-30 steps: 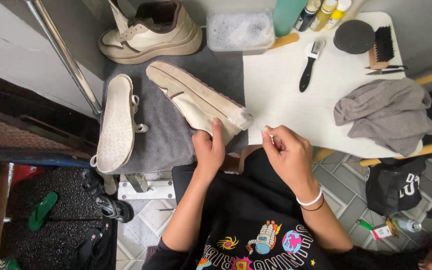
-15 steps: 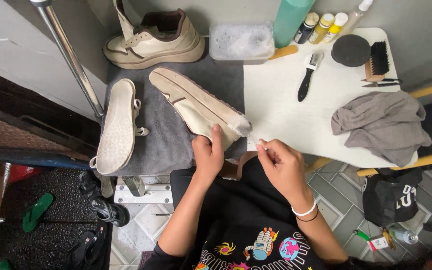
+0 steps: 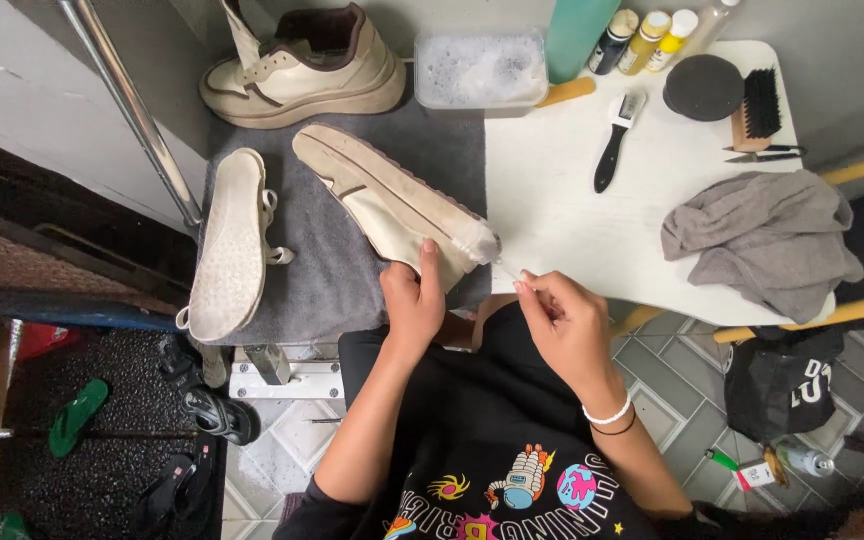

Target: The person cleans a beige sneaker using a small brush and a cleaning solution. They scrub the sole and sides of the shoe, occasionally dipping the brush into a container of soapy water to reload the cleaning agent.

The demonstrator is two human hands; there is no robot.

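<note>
Off to the far left of the left hand, a pale insole-up shoe (image 3: 232, 245) lay sole upward on the grey mat (image 3: 352, 270), and beyond it, up and away from the hand, a cream sneaker (image 3: 302, 70) stood upright at the mat's far edge. The left hand (image 3: 414, 300) was clamped on the cream shoe (image 3: 392, 205), which lay tipped on its side across the mat with its sole facing left; the thumb pressed up against the shoe's side near the toe, fingers wrapped under it out of sight. Just right of that, the right hand (image 3: 567, 325) was pinched shut, thumb and fingertips nipping something thin and pale right beside the shoe's toe tip, too small to tell what it was. Above the right hand, across the white tabletop (image 3: 572, 210), sat a clear tub of suds (image 3: 480, 68) with a teal bottle (image 3: 574, 35) and a few small bottles (image 3: 647, 38) beside it. Further right and well clear of the hand lay a black-handled brush (image 3: 614, 145), then a round black pad (image 3: 704, 88) and a wooden scrub brush (image 3: 757, 108). Right of the right hand, a crumpled grey cloth (image 3: 762, 240) sprawled over the tabletop's near corner. A white band (image 3: 607, 413) ringed the right wrist.
</note>
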